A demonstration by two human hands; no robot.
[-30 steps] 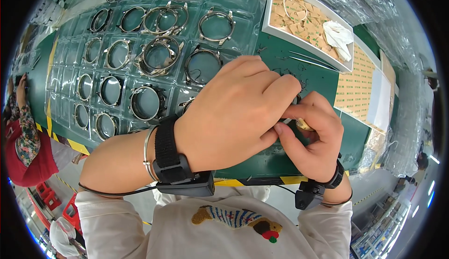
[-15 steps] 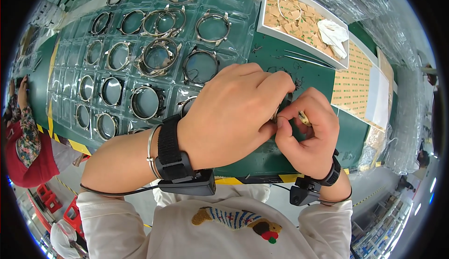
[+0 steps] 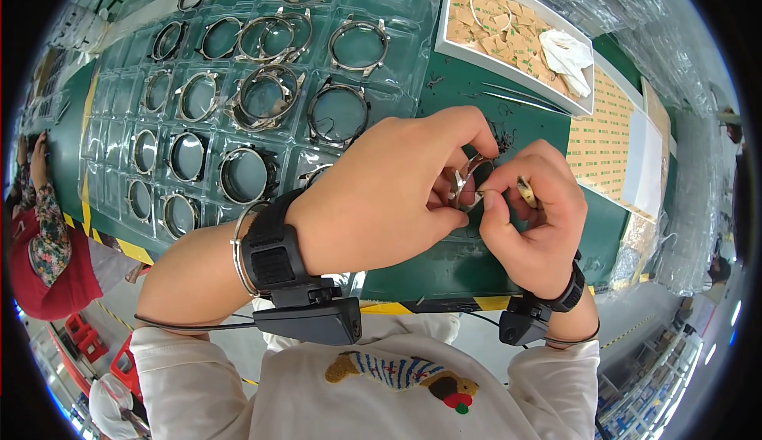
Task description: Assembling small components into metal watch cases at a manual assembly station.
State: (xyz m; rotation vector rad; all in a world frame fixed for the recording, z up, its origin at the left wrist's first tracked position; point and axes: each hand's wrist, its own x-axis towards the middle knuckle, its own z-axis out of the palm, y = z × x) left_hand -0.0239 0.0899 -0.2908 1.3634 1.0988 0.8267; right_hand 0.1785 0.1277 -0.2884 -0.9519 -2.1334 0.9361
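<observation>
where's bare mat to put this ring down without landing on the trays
Bare green mat lies between the clear blister tray of rings and the sheet of stickers, below the white box, though thin tweezers and dark bits lie there. More shows under the hands, near the striped table edge. The tray side is crowded.

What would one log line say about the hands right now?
left hand: holds metal ring | right hand: pinches ring edge | below: green mat | left: clear tray of rings
</observation>
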